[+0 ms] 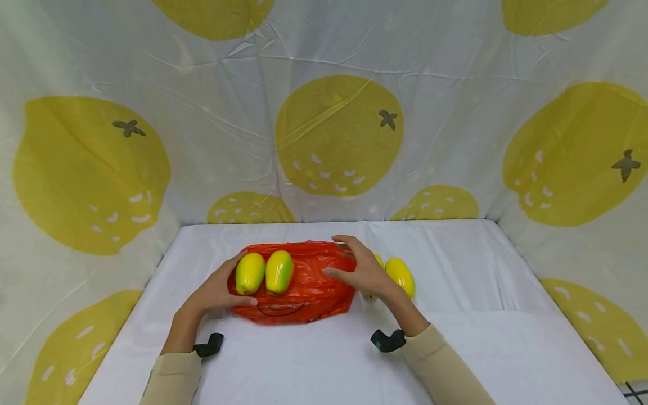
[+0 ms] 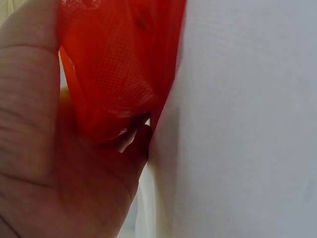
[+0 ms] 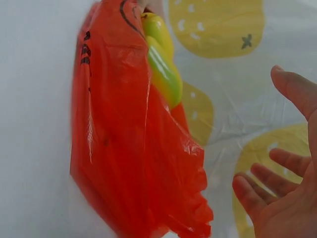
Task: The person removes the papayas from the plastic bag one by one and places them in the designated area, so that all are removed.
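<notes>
A red plastic bag [image 1: 324, 284] with a black smile print lies on the white-covered table, and two glossy yellow-green, mango-like fruits [image 1: 279, 272] rest at its left part. My left hand [image 1: 215, 289] grips the bag's left end, thumb at the near side and fingers round the far side beside the fruits. In the left wrist view, red film [image 2: 109, 64] fills the space between thumb and fingers. Over the bag's right end, my right hand [image 1: 365, 271] is spread with nothing in it. The right wrist view shows that hand's fingers [image 3: 275, 181] apart from the bag.
More yellow fruits [image 1: 401, 277] lie right of the bag, one partly hidden behind the right hand. White cloth with printed yellow lemons [image 1: 339, 135] hangs behind and at both sides of the table. A dark band with a camera mount [image 1: 388, 341] sits on each wrist.
</notes>
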`<state>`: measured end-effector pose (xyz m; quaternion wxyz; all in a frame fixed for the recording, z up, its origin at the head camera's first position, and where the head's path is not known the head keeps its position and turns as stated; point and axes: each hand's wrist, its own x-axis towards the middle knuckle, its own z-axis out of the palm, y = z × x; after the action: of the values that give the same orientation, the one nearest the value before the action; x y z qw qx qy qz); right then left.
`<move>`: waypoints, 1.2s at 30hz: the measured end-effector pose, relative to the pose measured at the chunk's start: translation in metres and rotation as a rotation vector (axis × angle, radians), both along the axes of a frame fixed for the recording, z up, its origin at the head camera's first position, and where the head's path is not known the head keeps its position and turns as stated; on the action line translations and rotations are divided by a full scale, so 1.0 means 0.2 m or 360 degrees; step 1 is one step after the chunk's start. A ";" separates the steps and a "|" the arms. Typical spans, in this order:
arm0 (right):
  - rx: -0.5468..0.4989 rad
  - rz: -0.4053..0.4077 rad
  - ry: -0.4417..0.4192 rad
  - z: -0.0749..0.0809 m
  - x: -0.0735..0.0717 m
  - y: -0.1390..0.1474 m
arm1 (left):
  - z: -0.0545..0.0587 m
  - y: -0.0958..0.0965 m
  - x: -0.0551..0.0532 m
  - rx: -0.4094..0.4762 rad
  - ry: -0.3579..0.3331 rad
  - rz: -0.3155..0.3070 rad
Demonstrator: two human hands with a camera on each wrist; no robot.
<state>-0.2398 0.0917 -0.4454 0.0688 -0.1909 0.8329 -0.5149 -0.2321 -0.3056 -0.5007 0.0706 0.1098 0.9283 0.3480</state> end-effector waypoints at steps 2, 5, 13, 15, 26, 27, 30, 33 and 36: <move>0.0002 0.0021 -0.0015 -0.01 0.00 -0.03 | 0.00 0.00 0.00 -0.0002 0.0004 0.0000; 0.0028 0.0038 -0.0029 -0.02 0.00 -0.07 | 0.00 0.00 0.01 -0.0006 0.0002 0.0003; 0.0055 0.0090 -0.0015 -0.05 0.00 -0.17 | 0.01 0.00 0.01 -0.0001 0.0001 -0.0019; 0.0064 0.0099 -0.0005 -0.06 0.00 -0.19 | 0.02 0.00 0.01 0.0001 -0.0001 -0.0018; -0.0017 0.0123 -0.0006 -0.11 -0.01 -0.31 | 0.02 0.00 0.00 0.0012 -0.0027 -0.0001; 0.0004 0.0122 -0.0006 -0.11 -0.01 -0.32 | 0.01 0.00 0.00 0.0012 -0.0026 0.0000; 0.0066 0.0112 -0.0006 -0.12 -0.01 -0.35 | 0.01 0.01 0.01 0.0020 -0.0021 0.0000; 0.0129 0.0108 -0.0007 -0.13 0.00 -0.38 | 0.01 0.01 0.01 0.0023 -0.0014 -0.0004; 0.0184 0.0102 -0.0007 -0.14 0.00 -0.41 | 0.02 0.02 0.01 0.0023 -0.0008 -0.0012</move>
<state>-0.2406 0.0106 -0.4727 0.0978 -0.2120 0.8546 -0.4639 -0.2306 -0.3021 -0.4974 0.0736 0.1130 0.9252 0.3548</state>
